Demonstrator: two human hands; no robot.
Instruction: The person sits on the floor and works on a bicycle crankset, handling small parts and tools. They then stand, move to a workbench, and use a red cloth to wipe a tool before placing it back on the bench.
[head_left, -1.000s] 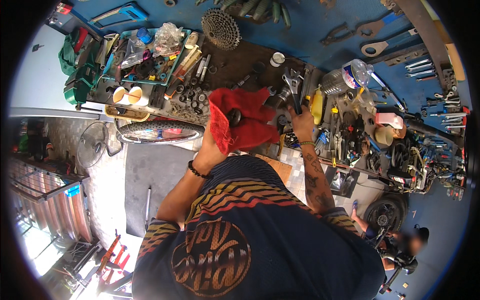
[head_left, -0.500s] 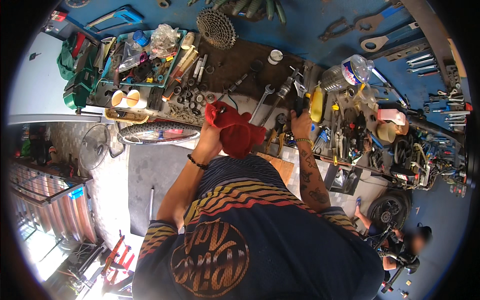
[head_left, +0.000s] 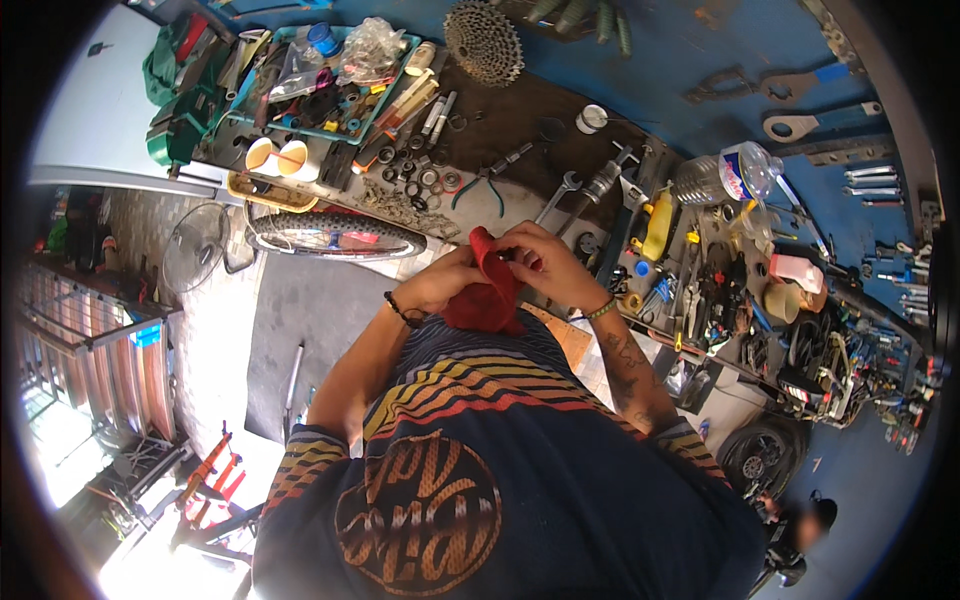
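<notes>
My left hand (head_left: 447, 281) is closed around a bunched red cloth (head_left: 484, 305), held in front of my shirt at the bench's near edge. Beside it, my right hand (head_left: 552, 264) has its fingers pinched together at the cloth's upper edge. Something small and dark shows between those fingertips and the cloth, too hidden to name. Just beyond the hands lie a pair of pliers with teal handles (head_left: 480, 194) and a combination wrench (head_left: 560, 197).
A teal tray of small parts (head_left: 352, 136) sits at the far left of the bench. To the right are a yellow bottle (head_left: 658, 226) and a large clear plastic bottle (head_left: 735, 172). A bicycle wheel (head_left: 330, 234) stands below the bench. Another person (head_left: 800, 530) is at lower right.
My right hand has left the dark tool on the bench at right and come to the red cloth. The left hand has moved slightly right with the cloth, and the view has shifted.
</notes>
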